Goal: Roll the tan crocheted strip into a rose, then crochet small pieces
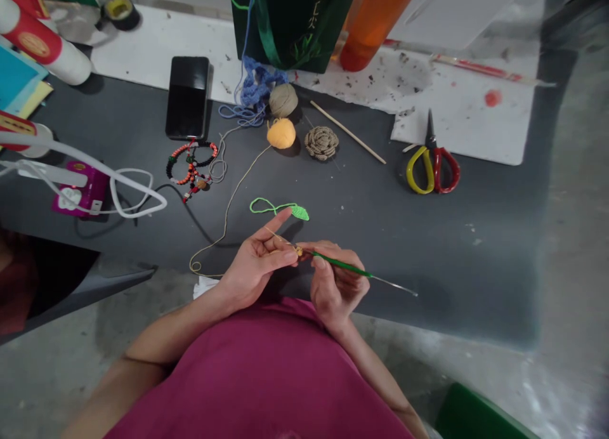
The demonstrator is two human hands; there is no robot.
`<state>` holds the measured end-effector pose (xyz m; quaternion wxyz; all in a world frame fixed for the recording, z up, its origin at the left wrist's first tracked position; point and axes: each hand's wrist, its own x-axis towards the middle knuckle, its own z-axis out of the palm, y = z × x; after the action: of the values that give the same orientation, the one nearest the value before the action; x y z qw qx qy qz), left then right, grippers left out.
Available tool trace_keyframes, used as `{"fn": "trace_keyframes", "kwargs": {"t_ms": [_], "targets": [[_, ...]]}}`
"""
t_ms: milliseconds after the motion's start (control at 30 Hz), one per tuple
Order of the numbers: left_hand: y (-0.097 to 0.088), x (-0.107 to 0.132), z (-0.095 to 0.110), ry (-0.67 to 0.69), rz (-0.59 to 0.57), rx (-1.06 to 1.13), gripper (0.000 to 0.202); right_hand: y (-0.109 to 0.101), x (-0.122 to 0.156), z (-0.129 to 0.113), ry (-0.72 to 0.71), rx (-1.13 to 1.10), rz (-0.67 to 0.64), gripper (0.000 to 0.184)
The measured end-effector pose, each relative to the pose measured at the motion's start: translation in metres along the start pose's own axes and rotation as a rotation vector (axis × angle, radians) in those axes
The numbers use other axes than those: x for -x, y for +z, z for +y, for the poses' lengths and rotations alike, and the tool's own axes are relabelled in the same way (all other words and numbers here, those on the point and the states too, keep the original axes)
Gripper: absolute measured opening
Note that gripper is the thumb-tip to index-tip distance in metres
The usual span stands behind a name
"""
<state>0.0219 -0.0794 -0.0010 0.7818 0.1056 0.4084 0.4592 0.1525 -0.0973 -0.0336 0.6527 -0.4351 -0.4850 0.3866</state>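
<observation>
Near the table's front edge, my left hand (259,261) pinches a small piece of yellow crochet (299,251) between thumb and fingers, its index finger stretched forward with yarn over it. My right hand (337,280) grips a crochet hook (343,263) with a green handle; its working tip meets the crochet piece, and its thin metal end points right. Yellow yarn runs in a loose curve from a yellow yarn ball (281,133) toward my left hand. Just beyond my left index fingertip lies a green crocheted leaf (299,212) with a looped tail.
Behind lie a brown crocheted rosette (321,143), a wooden stick (348,132), a beige yarn ball (283,101) and blue yarn (261,82). Scissors (432,160) rest at right. A phone (188,98), beaded bracelets (191,166) and a white cable (128,179) occupy the left.
</observation>
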Motion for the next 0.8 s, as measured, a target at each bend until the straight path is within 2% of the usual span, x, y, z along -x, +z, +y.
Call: {"fn": "trace_keyframes", "kwargs": {"t_ms": [200, 533, 800], "targets": [[-0.004, 0.000, 0.000, 0.013, 0.007, -0.021, 0.064, -0.005, 0.004, -0.001, 0.088, 0.091, 0.121, 0.006], [-0.004, -0.001, 0.001, 0.005, -0.020, -0.003, 0.051, -0.009, -0.001, -0.010, 0.221, 0.090, 0.039, 0.009], [-0.003, 0.001, 0.000, 0.009, -0.088, 0.013, 0.044, 0.001, -0.006, -0.008, 0.305, -0.171, 0.023, 0.011]]}}
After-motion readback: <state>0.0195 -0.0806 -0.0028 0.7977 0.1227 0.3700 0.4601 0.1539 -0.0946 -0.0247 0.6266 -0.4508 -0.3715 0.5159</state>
